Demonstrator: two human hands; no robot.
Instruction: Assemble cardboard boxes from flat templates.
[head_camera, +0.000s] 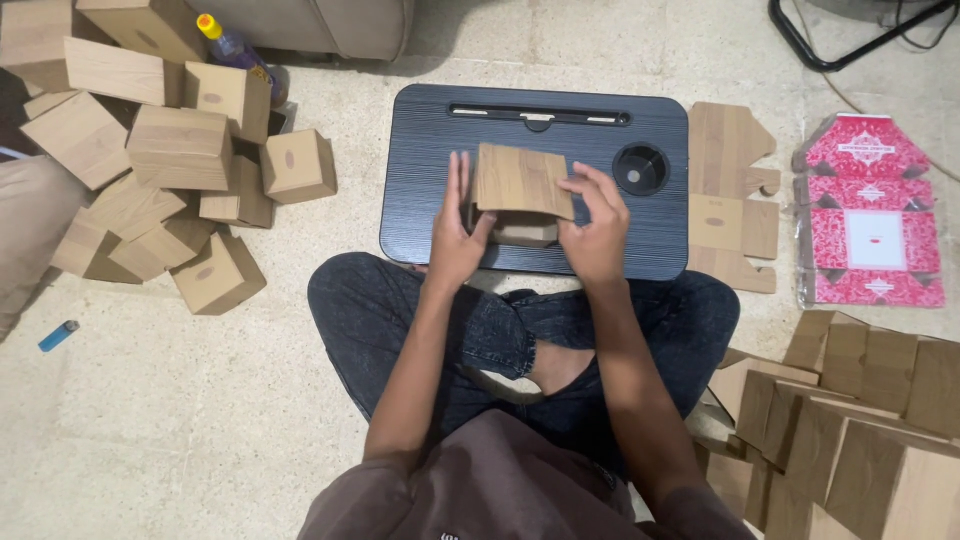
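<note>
Head view, person seated cross-legged on the floor. A wood-grain cardboard box (522, 192), partly folded, is held over the middle of a black lap tray (420, 180). Its long axis runs left to right, slightly tilted, with the broad top panel facing up and the open underside turned toward the person. The left hand (455, 225) grips the box's left end, fingers up along the side and thumb beneath. The right hand (598, 225) clasps the right end, fingers curled over the top edge. A pile of finished boxes (150, 150) lies at far left, a flat box blank (730, 195) just right of the tray, a red printed pack (870, 225) beyond it, and stacked blanks (850, 420) at lower right
</note>
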